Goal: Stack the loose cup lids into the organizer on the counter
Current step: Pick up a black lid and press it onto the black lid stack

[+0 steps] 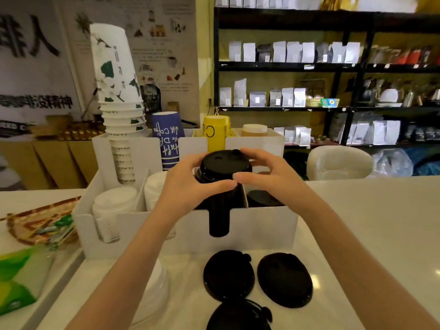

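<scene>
A white organizer (262, 231) stands on the counter. In its front middle slot rises a stack of black lids (222, 167). My left hand (188, 184) and my right hand (266, 177) clasp the top of that stack from both sides, thumbs meeting in front. Three loose black lids lie on the counter in front of the organizer: one (228, 273) in the middle, one (284, 279) to its right, one (238, 316) nearest me. White lids (112, 210) fill the left slots. More black lids (262, 198) sit in the right slot.
Paper cup stacks stand in the organizer's back row: white-green (116, 91), blue (167, 141), yellow (215, 134). Clear dome lids (152, 291) lie at front left. A green packet (16, 277) and wrappers sit on the left. Shelves of bags line the far wall.
</scene>
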Demonstrator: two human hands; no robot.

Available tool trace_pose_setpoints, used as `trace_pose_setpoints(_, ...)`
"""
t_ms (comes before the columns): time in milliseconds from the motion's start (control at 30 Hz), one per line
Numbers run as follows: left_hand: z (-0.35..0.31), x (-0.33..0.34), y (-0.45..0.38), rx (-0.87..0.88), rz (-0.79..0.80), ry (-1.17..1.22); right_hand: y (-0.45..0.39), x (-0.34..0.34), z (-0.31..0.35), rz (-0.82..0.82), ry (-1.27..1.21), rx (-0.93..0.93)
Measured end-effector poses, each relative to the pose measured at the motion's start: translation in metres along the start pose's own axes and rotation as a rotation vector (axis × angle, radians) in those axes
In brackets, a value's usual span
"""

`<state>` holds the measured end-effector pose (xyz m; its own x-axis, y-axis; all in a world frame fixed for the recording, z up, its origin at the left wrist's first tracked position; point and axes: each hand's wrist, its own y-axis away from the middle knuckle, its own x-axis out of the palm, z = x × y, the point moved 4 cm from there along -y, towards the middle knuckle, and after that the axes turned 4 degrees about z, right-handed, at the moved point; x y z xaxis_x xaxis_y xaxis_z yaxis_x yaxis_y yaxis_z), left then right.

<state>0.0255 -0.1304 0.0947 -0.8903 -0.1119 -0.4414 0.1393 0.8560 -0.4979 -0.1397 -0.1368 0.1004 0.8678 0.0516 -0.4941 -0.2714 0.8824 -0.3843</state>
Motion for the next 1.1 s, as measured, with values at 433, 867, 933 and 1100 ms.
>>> trace_pose_setpoints(433,0.025,0.001,-0.022,0.022,0.060,-0.303,-0.032,0.025,-0.025,0.049,0.012,-0.024)
trace_pose_setpoints(867,0.032,-0.006,-0.025,-0.061,0.162,-0.424,-0.034,0.027,-0.033,-0.009,0.089,0.006)
trace_pose_setpoints(933,0.029,-0.006,-0.023,-0.049,0.168,-0.420,-0.033,0.027,-0.032,-0.023,0.094,0.005)
trace_pose_setpoints(1100,0.030,-0.006,-0.022,-0.042,0.182,-0.442,-0.031,0.027,-0.031,-0.029,0.089,0.022)
